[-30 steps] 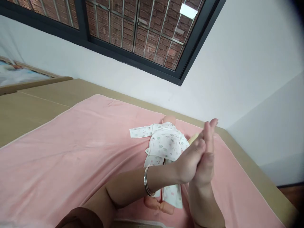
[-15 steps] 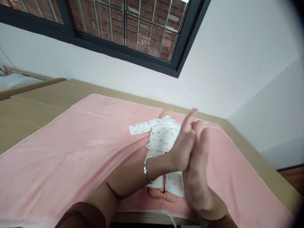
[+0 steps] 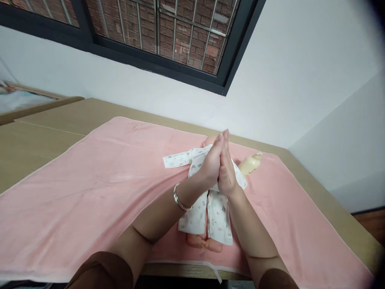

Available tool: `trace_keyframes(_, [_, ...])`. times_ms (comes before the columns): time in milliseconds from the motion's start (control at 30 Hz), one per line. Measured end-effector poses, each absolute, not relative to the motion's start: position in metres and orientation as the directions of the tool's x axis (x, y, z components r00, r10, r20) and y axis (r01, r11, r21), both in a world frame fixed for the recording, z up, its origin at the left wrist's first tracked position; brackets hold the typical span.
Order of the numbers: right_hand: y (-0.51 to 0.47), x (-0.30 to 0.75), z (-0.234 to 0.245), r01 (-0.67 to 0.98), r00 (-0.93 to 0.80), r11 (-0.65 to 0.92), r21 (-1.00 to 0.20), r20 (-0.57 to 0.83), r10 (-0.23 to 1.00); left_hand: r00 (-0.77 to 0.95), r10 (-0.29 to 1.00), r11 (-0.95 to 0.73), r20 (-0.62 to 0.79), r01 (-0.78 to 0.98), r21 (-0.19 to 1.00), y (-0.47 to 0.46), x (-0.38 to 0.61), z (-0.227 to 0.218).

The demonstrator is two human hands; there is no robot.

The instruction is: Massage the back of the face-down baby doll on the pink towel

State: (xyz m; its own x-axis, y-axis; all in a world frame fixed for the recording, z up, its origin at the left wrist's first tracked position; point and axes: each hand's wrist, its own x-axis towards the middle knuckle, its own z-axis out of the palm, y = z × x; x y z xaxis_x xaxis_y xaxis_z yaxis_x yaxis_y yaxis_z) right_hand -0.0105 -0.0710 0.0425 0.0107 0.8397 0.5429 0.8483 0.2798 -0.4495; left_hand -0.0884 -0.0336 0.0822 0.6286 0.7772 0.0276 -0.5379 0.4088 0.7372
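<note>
My left hand (image 3: 211, 163) and my right hand (image 3: 227, 176) are pressed palm to palm, fingers stretched out and pointing away from me. Nothing can be seen between the palms. Below them a baby doll (image 3: 197, 241) lies on its back in a white printed top and trousers (image 3: 194, 218). My hands hide most of its head and chest. One sleeve (image 3: 177, 159) stretches out to the left. Just right of my right hand, a pale yellow bottle (image 3: 250, 164) lies tilted near the doll's other sleeve. A silver bangle (image 3: 180, 198) circles my left wrist.
A pink blanket (image 3: 90, 188) with white edging covers much of the wooden table (image 3: 54, 132). Behind it rises a white wall (image 3: 168, 96) with a dark-framed, barred window (image 3: 168, 66). A strap (image 3: 215, 273) hangs at the front edge.
Both hands have moved left, over the doll's chest. The right hand has slid up along the left, so the palms now line up. The bottle, mostly hidden before, shows more.
</note>
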Motion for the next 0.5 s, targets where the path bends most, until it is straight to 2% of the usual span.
trace_keyframes(33, [-0.059, -0.006, 0.035, 0.852, 0.026, 0.251, -0.459, 0.516, 0.856, 0.514, 0.847, 0.259, 0.135, -0.620, 0.741, -0.021, -0.084, 0.078])
trace_keyframes(67, [-0.047, 0.001, 0.027, 0.853, 0.058, 0.216, -0.475, 0.497, 0.866, 0.446, 0.873, 0.150, 0.198, -0.631, 0.761, -0.008, -0.079, 0.072])
trace_keyframes(133, [-0.023, 0.018, 0.010, 0.838, 0.113, 0.162, -0.521, 0.455, 0.883, 0.345, 0.908, 0.002, 0.240, -0.575, 0.818, 0.017, -0.068, 0.054])
trace_keyframes(200, [-0.003, 0.038, -0.007, 0.839, 0.112, 0.101, -0.534, 0.351, 0.930, 0.317, 0.931, -0.018, 0.182, -0.459, 0.888, 0.037, -0.057, 0.032])
trace_keyframes(267, [0.011, 0.055, -0.021, 0.877, 0.078, 0.060, -0.477, 0.263, 0.962, 0.301, 0.942, -0.020, 0.148, -0.391, 0.920, 0.051, -0.049, 0.011])
trace_keyframes(400, [0.021, 0.072, -0.035, 0.885, 0.102, 0.033, -0.465, 0.261, 0.960, 0.305, 0.933, -0.082, 0.192, -0.340, 0.937, 0.063, -0.043, -0.018])
trace_keyframes(500, [0.020, 0.066, -0.037, 0.887, 0.193, -0.052, -0.459, 0.267, 0.944, 0.332, 0.921, -0.136, 0.205, -0.219, 0.966, 0.068, -0.045, -0.030])
